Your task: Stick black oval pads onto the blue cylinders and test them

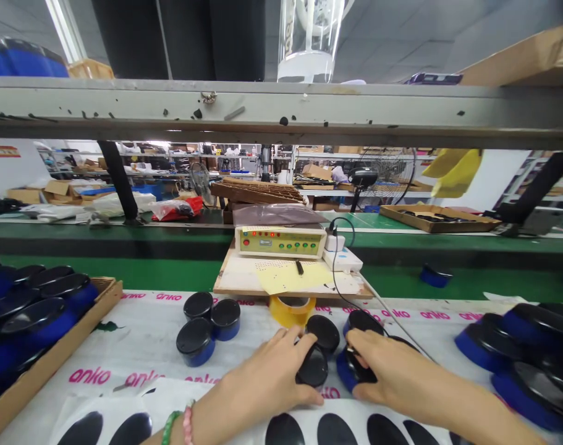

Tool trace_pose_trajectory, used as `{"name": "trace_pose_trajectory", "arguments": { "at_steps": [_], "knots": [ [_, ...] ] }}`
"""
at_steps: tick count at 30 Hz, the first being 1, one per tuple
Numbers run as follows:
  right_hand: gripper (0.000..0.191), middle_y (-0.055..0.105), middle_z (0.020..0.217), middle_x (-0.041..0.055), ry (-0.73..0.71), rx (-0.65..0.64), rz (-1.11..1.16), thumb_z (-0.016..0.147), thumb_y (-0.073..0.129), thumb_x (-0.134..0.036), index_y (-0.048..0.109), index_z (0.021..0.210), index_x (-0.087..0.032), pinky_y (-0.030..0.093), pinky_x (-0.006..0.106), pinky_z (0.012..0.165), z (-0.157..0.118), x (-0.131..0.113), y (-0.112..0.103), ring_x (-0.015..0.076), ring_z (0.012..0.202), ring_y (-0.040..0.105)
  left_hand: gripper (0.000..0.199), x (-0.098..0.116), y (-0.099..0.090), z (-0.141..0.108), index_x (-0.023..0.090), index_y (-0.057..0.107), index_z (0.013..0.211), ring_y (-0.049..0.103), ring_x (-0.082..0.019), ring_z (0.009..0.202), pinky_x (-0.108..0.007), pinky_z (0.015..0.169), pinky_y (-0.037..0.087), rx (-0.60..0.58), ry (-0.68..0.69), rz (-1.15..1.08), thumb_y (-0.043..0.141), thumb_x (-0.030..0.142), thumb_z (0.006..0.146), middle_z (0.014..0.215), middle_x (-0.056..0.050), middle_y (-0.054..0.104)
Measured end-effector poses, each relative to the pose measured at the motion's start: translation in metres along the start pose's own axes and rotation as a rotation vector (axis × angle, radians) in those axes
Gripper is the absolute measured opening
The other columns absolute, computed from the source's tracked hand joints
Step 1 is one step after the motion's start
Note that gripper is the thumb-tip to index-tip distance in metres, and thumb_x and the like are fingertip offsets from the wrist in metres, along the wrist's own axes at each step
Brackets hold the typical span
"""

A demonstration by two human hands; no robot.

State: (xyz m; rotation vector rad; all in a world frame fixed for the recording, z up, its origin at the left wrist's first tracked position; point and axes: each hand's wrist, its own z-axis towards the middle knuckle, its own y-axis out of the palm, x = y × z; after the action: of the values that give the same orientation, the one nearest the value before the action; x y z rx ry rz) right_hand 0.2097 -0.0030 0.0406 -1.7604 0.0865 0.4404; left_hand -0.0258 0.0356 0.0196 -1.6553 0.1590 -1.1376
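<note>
My left hand [281, 364], with a green and a pink bead bracelet at its wrist, has its fingers and thumb around a small round black-topped cylinder [313, 367]. Beside it, my right hand [378, 364] grips a blue cylinder with a black top [350, 372]; its far side is hidden by the fingers. Just behind these stand another black-topped cylinder [324, 334] and one more [363, 320]. A group of three blue cylinders [196, 343] is off to the left. Sheets of black round stickers [283, 429] lie under and in front of my wrists.
A cardboard tray [91, 312] of blue cylinders is at left; more cylinders [531, 383] stand at right. Behind my hands are a yellow tape roll [291, 310] and a control box [281, 242] with a cable. A shelf beam [244, 108] crosses above.
</note>
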Motion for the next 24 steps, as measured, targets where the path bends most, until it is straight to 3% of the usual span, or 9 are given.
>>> {"name": "trace_pose_trajectory", "arguments": {
  "at_steps": [3, 5, 8, 12, 19, 24],
  "knots": [
    [0.015, 0.058, 0.08, 0.0019, -0.004, 0.047, 0.036, 0.082, 0.053, -0.036, 0.043, 0.08, -0.024, 0.038, 0.03, 0.059, -0.005, 0.016, -0.006, 0.0201, 0.069, 0.055, 0.066, -0.002, 0.007, 0.001, 0.028, 0.044, 0.134, 0.052, -0.031, 0.113, -0.042, 0.099, 0.041, -0.001, -0.005, -0.034, 0.069, 0.031, 0.074, 0.126, -0.008, 0.052],
    [0.017, 0.058, 0.073, 0.0016, 0.035, 0.125, -0.061, 0.089, 0.041, -0.036, 0.039, 0.078, -0.024, 0.036, 0.03, 0.055, -0.01, 0.03, -0.017, 0.0192, 0.062, 0.053, 0.063, -0.003, 0.007, 0.002, 0.029, 0.044, 0.134, 0.052, -0.031, 0.113, -0.041, 0.099, 0.041, -0.006, -0.024, -0.034, 0.066, 0.03, 0.074, 0.127, -0.007, 0.052],
    [0.014, 0.063, 0.072, 0.0052, 0.132, 0.169, -0.24, 0.086, 0.043, -0.036, 0.04, 0.079, -0.024, 0.034, 0.033, 0.055, -0.017, 0.048, -0.024, 0.0245, 0.064, 0.058, 0.064, -0.002, 0.004, 0.001, 0.028, 0.044, 0.135, 0.051, -0.032, 0.114, -0.042, 0.099, 0.041, -0.023, -0.052, -0.028, 0.064, 0.029, 0.074, 0.128, -0.008, 0.052],
    [0.019, 0.067, 0.088, 0.0112, 0.186, 0.147, -0.267, 0.078, 0.056, -0.035, 0.043, 0.085, -0.022, 0.037, 0.036, 0.06, -0.017, 0.055, -0.009, 0.034, 0.079, 0.064, 0.066, -0.001, 0.002, 0.002, 0.025, 0.043, 0.138, 0.048, -0.033, 0.119, -0.044, 0.101, 0.039, -0.038, -0.075, -0.011, 0.062, 0.03, 0.075, 0.133, -0.011, 0.049],
    [0.02, 0.061, 0.075, -0.0003, 0.128, 0.015, -0.109, 0.065, 0.056, -0.018, 0.042, 0.077, -0.024, 0.038, 0.027, 0.054, -0.019, 0.058, -0.008, 0.0208, 0.066, 0.06, 0.066, 0.0, 0.004, 0.0, 0.024, 0.044, 0.137, 0.05, -0.033, 0.118, -0.043, 0.102, 0.039, -0.026, -0.06, -0.029, 0.063, 0.029, 0.075, 0.134, -0.01, 0.05],
    [0.02, 0.06, 0.076, -0.0012, 0.12, 0.034, -0.035, 0.065, 0.055, -0.015, 0.043, 0.078, -0.023, 0.04, 0.026, 0.054, -0.023, 0.063, -0.017, 0.0179, 0.065, 0.057, 0.066, -0.005, 0.005, 0.001, 0.026, 0.042, 0.138, 0.05, -0.031, 0.118, -0.042, 0.103, 0.038, -0.027, -0.041, -0.03, 0.063, 0.029, 0.076, 0.133, -0.009, 0.051]
  ]
}}
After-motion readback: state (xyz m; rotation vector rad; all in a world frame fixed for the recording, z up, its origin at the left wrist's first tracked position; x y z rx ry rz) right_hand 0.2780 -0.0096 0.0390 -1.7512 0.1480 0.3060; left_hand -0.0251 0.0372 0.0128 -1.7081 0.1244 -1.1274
